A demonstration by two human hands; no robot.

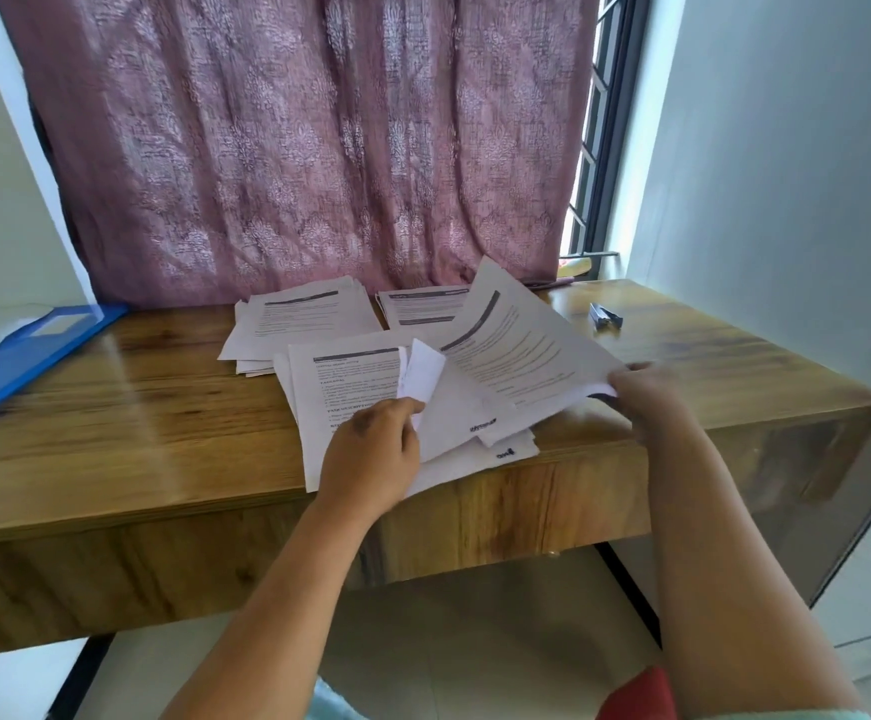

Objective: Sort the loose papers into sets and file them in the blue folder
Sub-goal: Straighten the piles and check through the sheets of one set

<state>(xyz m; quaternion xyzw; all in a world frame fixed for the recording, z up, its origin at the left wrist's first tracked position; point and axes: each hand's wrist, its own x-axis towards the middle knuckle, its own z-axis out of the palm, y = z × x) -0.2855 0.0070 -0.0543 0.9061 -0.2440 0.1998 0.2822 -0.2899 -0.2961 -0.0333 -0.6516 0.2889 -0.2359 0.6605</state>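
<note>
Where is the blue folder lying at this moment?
In the head view, the blue folder lies open at the far left of the wooden desk, left of the paper stacks and apart from both hands.

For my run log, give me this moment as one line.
left hand: pinches curled sheet | right hand: lifts printed page by corner | blue folder: open, far left | stapler: untouched
</note>
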